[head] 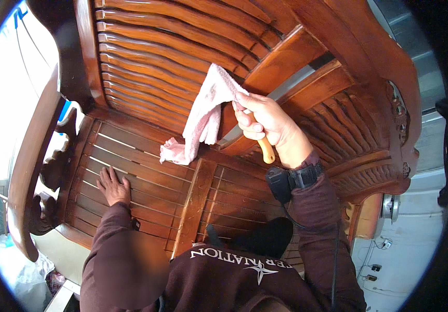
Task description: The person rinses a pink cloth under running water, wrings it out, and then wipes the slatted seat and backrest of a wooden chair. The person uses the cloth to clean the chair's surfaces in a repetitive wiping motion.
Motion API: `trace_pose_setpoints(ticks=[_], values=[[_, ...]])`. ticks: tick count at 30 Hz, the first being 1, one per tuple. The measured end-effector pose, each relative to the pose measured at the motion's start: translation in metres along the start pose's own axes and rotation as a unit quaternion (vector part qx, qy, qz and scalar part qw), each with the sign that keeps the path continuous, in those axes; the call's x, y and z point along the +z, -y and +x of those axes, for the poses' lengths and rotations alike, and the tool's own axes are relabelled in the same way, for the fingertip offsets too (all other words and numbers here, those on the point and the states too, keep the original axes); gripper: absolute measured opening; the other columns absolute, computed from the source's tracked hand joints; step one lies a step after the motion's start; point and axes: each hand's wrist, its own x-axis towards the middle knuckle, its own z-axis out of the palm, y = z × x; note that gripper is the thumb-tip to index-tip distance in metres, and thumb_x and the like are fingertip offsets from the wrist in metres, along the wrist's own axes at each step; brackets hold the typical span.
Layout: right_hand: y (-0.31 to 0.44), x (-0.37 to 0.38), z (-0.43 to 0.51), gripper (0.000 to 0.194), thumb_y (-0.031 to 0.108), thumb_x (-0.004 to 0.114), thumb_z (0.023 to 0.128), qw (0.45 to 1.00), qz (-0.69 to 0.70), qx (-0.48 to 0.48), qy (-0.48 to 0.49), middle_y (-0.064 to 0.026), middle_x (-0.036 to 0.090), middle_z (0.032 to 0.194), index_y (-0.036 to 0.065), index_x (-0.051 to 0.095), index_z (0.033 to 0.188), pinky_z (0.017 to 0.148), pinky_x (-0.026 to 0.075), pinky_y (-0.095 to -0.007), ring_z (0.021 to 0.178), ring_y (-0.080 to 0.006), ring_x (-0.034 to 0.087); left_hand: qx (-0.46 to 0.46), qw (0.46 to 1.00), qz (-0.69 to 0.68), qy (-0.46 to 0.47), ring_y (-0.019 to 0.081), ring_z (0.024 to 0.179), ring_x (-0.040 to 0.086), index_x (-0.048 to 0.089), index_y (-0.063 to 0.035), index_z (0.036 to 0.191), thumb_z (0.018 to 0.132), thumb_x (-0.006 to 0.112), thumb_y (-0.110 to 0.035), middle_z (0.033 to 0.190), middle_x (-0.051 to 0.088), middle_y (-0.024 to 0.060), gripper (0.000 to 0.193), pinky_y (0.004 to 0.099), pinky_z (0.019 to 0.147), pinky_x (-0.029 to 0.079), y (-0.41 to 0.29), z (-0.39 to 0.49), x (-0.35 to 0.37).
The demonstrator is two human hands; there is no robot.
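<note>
My right hand [261, 119] is closed around a yellow tool handle [266, 150] with a hole in its end. A pink terry cloth [212, 91] is pinched in the same fingers. The cloth drapes over whatever is on the handle's far end and hides it. The cloth's lower end hangs over the rear of the slatted wooden bench seat [146, 165], in front of the slatted wooden backrest [161, 58]. My left hand [115, 187] rests palm down on the seat slats at the left, fingers spread, holding nothing.
A curved wooden armrest [32, 156] with carved supports borders the seat on the left. The backrest's carved end [397, 128] rises at the right. A black device [280, 183] with a cable is strapped to my right wrist. Plastic bags [17, 265] lie at lower left.
</note>
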Motion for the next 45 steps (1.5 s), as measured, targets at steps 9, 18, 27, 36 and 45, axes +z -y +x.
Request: trace_pose_setpoints(ticks=[9,18,27,36,45], values=[[0.012,-0.002,-0.02,0.025,0.028,0.046,0.099,0.992,-0.122,0.039,0.005,-0.0007,0.045,0.055,0.007,0.049,0.086,0.03,0.026,-0.0185,0.034,-0.0043,0.031,-0.005,1.0,-0.019,0.003,0.0303,0.139,0.023,0.035,-0.007,0.14,0.087,0.051,-0.032,0.148,0.029,0.0171,0.06,0.0498,0.114,0.012,-0.001,-0.002,-0.009],[0.039,0.041,0.072,0.029,0.035,0.048,0.097,0.988,-0.142,0.037,0.054,-0.0007,0.049,0.057,0.008,0.05,0.087,0.031,0.026,-0.0205,0.036,-0.006,0.035,-0.001,1.0,-0.012,-0.004,0.0304,0.138,0.023,0.036,-0.0076,0.139,0.084,0.053,-0.032,0.146,0.031,0.0153,0.062,0.0513,0.114,0.012,0.003,0.001,-0.004],[0.05,0.073,0.082,0.025,0.028,0.044,0.1,0.991,-0.108,0.025,0.07,0.0022,0.042,0.058,0.008,0.049,0.087,0.032,0.026,-0.018,0.038,-0.0033,0.032,-0.02,0.999,-0.022,0.031,0.029,0.14,0.019,0.033,-0.0076,0.141,0.086,0.051,-0.035,0.148,0.026,0.0146,0.064,0.0508,0.114,0.01,0.002,0.002,-0.01],[0.038,0.078,0.118,0.024,0.03,0.048,0.098,0.984,-0.067,0.019,0.165,-0.0013,0.046,0.063,0.008,0.05,0.088,0.033,0.029,-0.0213,0.04,-0.0067,0.036,-0.018,0.999,-0.015,0.034,0.0282,0.14,0.019,0.034,-0.0085,0.141,0.086,0.051,-0.036,0.149,0.026,0.0134,0.064,0.0512,0.114,0.01,0.003,0.003,-0.007],[0.048,0.171,0.164,0.026,0.027,0.049,0.097,0.994,-0.015,-0.016,0.105,-0.0029,0.046,0.066,0.005,0.049,0.085,0.035,0.031,-0.0238,0.042,-0.0099,0.038,-0.024,0.999,-0.019,0.028,0.0273,0.14,0.02,0.035,-0.0092,0.14,0.085,0.052,-0.037,0.148,0.027,0.013,0.064,0.051,0.114,0.01,0.003,0.002,-0.007]])
